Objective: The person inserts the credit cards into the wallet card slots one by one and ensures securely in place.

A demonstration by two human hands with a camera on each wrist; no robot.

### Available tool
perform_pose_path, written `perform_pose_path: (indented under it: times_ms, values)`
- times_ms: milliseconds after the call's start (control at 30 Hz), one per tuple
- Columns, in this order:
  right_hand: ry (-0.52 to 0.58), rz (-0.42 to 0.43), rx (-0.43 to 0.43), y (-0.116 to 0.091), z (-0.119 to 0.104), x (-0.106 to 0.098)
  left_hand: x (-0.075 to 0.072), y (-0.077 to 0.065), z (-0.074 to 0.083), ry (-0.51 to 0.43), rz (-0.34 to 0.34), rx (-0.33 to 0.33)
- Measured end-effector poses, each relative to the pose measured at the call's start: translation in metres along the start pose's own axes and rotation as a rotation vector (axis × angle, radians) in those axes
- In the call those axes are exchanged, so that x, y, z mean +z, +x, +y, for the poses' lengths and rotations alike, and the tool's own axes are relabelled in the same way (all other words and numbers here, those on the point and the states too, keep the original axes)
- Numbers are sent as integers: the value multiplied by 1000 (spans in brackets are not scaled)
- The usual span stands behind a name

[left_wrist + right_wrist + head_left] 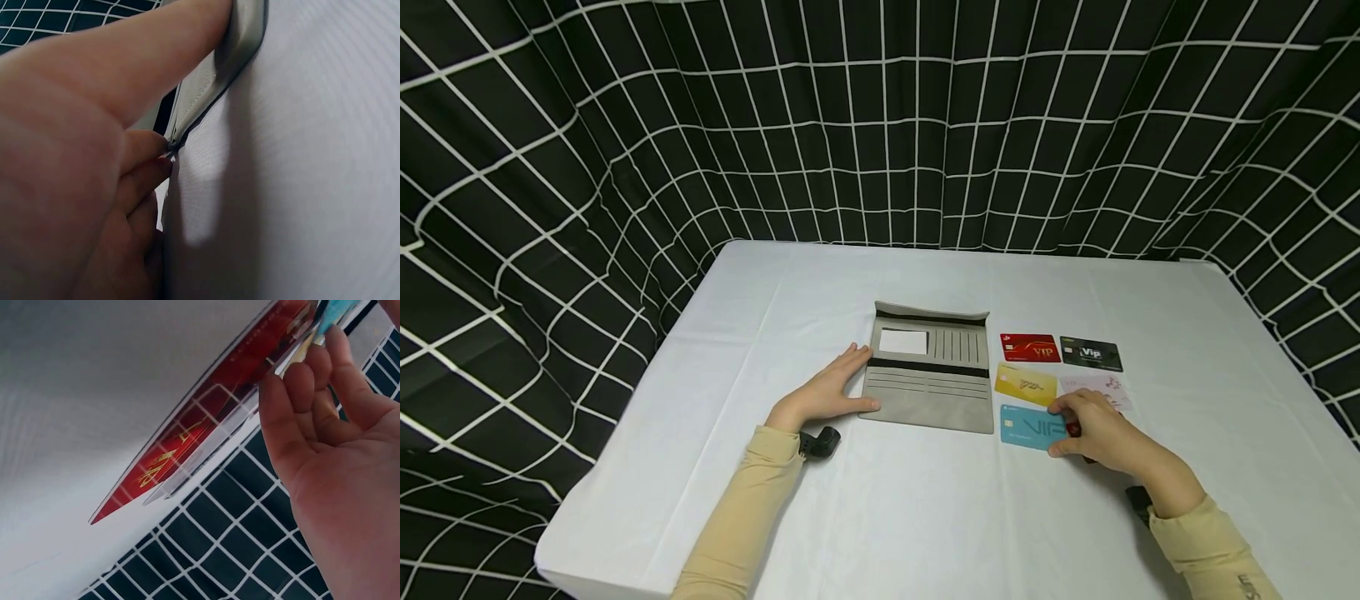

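Note:
A grey wallet (928,400) lies unfolded on the table, its card slots facing up and a white slip (902,342) in its upper left pocket. My left hand (831,392) rests at the wallet's left edge, fingers spread, thumb on the lower left corner. In the left wrist view the thumb (156,56) presses that edge. My right hand (1101,429) pinches the right end of a light blue VIP card (1026,427), whose corner shows at the fingertips in the right wrist view. Below the hand lies a red card (169,465), mostly hidden in the head view.
Behind the blue card lie a yellow card (1025,384) and a pink-white card (1108,387), the latter partly covered by the right hand. Farther back are a bright red VIP card (1030,347) and a black VIP card (1091,353). A white cloth covers the table (760,308); black gridded curtains surround it.

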State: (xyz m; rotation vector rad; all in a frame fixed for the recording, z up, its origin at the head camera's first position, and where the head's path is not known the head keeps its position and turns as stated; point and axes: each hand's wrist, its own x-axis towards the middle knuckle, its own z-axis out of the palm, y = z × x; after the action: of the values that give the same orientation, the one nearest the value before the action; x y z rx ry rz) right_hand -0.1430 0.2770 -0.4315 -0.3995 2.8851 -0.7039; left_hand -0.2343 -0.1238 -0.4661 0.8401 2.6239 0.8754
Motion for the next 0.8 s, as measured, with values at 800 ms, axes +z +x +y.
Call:
perform_pose_path:
  times_ms: [800]
  values:
    - [112,-12,-62,0,-3,-2,0,0,-3,-11,-7,-7]
